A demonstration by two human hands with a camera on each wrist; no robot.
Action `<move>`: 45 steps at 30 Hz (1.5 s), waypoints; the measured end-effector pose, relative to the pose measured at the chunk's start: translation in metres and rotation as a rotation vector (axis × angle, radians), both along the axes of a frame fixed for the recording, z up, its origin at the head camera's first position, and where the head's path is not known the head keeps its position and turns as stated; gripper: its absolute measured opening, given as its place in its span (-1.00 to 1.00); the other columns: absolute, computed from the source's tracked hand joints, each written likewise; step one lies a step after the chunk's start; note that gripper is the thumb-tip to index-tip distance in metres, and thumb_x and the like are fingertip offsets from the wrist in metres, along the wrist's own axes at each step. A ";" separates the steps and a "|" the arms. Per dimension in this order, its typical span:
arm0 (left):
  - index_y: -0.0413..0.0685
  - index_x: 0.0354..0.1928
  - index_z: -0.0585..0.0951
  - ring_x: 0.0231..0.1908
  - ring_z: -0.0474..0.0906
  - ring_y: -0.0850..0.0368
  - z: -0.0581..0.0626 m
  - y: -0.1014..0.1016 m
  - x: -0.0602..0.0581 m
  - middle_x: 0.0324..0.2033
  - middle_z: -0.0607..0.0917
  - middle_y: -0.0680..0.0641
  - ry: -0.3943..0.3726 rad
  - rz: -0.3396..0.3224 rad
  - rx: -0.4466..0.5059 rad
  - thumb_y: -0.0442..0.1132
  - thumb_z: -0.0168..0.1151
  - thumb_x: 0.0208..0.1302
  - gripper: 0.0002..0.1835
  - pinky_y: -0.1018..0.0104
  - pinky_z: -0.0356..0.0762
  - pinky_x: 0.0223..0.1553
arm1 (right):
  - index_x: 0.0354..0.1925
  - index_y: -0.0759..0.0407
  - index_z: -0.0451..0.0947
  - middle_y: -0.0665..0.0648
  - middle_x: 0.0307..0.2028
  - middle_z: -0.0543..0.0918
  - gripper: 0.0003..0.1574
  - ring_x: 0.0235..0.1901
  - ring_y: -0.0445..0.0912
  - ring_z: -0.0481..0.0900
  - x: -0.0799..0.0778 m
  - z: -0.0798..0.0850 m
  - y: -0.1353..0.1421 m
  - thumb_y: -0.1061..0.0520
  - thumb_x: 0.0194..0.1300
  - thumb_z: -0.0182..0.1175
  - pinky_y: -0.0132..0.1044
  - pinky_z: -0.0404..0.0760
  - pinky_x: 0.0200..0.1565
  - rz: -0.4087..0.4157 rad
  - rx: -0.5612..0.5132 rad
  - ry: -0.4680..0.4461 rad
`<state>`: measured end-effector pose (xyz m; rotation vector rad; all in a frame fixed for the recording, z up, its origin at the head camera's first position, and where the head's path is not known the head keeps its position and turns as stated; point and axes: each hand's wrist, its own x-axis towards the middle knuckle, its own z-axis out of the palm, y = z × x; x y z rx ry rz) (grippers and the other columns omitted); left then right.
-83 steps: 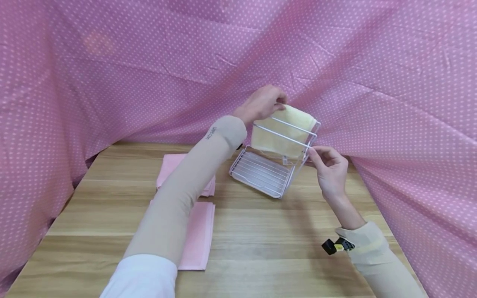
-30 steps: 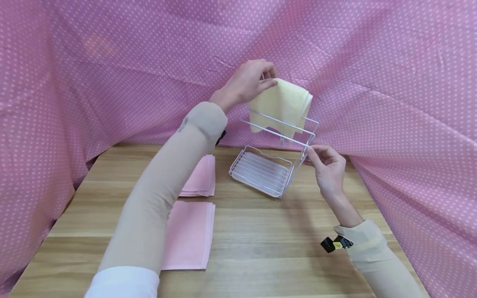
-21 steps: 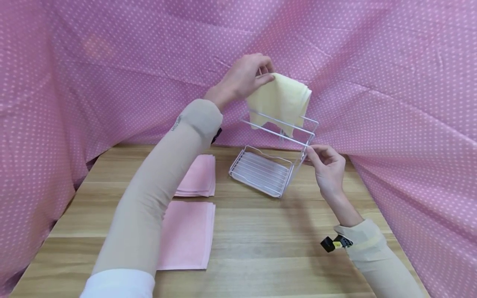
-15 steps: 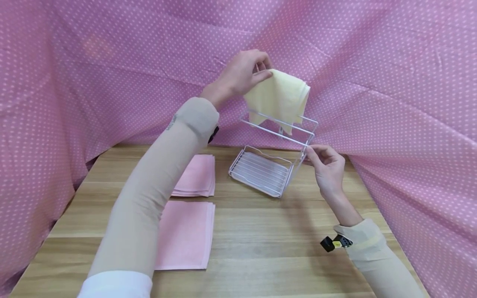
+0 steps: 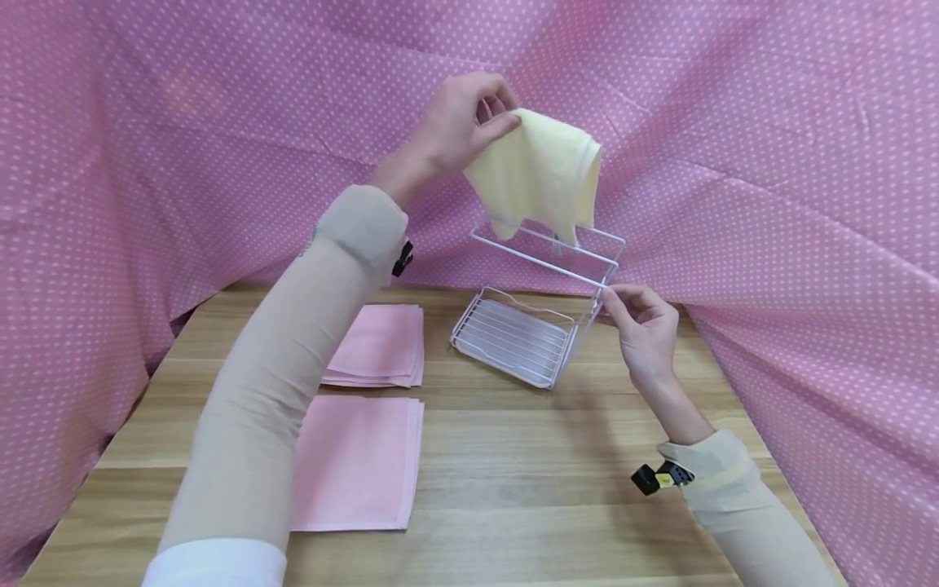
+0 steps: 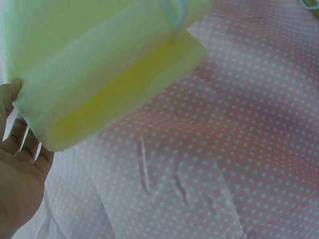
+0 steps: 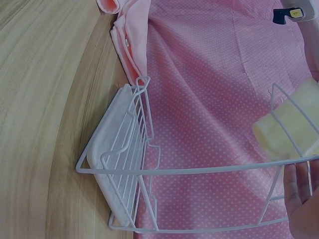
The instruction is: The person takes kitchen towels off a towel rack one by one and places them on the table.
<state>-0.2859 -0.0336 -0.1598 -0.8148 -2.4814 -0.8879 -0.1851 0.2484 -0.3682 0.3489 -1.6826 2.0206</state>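
Note:
My left hand [image 5: 462, 122] pinches the folded edge of a pale yellow towel [image 5: 543, 163], which hangs in a fold above the upper bars of a white wire rack [image 5: 539, 261]. The towel's lower corners overlap the rack's top bars in the head view. Close up in the left wrist view, the left hand [image 6: 22, 184] has its thumb on the yellow towel [image 6: 89, 64]. With thumb and fingers, my right hand [image 5: 649, 334] holds the right side of the rack's upper frame. The right wrist view shows the fingers of the right hand [image 7: 301, 191] at the rack's side rail [image 7: 214, 171].
Two stacks of folded pink towels lie on the wooden table left of the rack: a back stack [image 5: 377, 342] and a front stack [image 5: 359, 465]. A slatted tray [image 5: 513, 338] forms the rack's base. Pink dotted fabric [image 5: 293, 147] hangs behind and at both sides.
My left hand has raised the yellow towel up and leftward from between the rack's upper bars, and its lower edge now hangs higher. The right hand and the rack have barely moved.

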 end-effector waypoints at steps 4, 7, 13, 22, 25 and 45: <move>-0.12 0.08 0.68 -0.18 0.45 0.33 0.007 -0.006 0.001 -0.03 0.70 -0.05 0.017 0.028 0.030 -0.11 0.22 0.56 -0.73 0.50 0.51 -0.01 | -0.26 0.16 0.74 0.02 -0.36 0.82 -0.80 -0.39 -0.19 0.77 0.000 0.002 0.000 0.42 0.39 0.30 -0.33 0.82 -0.25 0.000 0.008 0.001; -0.12 0.07 0.69 -0.20 0.46 0.33 0.011 -0.011 0.002 -0.03 0.70 -0.05 0.024 0.041 0.049 -0.11 0.23 0.56 -0.74 0.49 0.50 -0.04 | -0.26 0.17 0.73 0.02 -0.37 0.82 -0.80 -0.39 -0.19 0.77 -0.001 0.002 0.000 0.42 0.39 0.30 -0.33 0.82 -0.25 0.005 0.005 0.002; -0.11 0.07 0.70 -0.25 0.47 0.36 0.018 -0.021 0.001 -0.09 0.68 0.03 0.020 0.062 0.084 -0.10 0.26 0.54 -0.73 0.49 0.50 -0.10 | -0.26 0.16 0.73 0.02 -0.37 0.82 -0.79 -0.40 -0.19 0.77 -0.001 0.003 -0.001 0.43 0.38 0.30 -0.32 0.82 -0.26 0.007 0.001 0.001; -0.10 0.05 0.71 -0.26 0.47 0.38 0.028 -0.040 0.010 -0.13 0.68 0.07 0.049 0.088 0.116 -0.09 0.28 0.53 -0.74 0.48 0.50 -0.09 | -0.26 0.21 0.73 0.02 -0.38 0.82 -0.82 -0.41 -0.20 0.77 -0.001 0.002 -0.001 0.44 0.39 0.30 -0.34 0.81 -0.27 0.006 -0.004 0.000; -0.10 0.06 0.71 -0.25 0.46 0.37 0.030 -0.046 0.015 -0.17 0.64 0.14 0.049 0.101 0.106 -0.09 0.27 0.53 -0.73 0.48 0.49 -0.10 | -0.26 0.20 0.73 0.02 -0.38 0.82 -0.82 -0.41 -0.20 0.77 -0.001 0.002 -0.002 0.43 0.38 0.30 -0.35 0.81 -0.27 0.004 -0.001 -0.002; -0.14 -0.06 0.73 -0.28 0.48 0.31 0.023 -0.079 0.061 -0.27 0.61 0.15 0.055 0.092 0.094 -0.11 0.31 0.46 -0.76 0.45 0.46 -0.19 | -0.27 0.15 0.73 -0.01 -0.39 0.81 -0.77 -0.41 -0.20 0.77 0.001 0.002 -0.001 0.44 0.39 0.29 -0.33 0.82 -0.26 -0.004 0.003 -0.001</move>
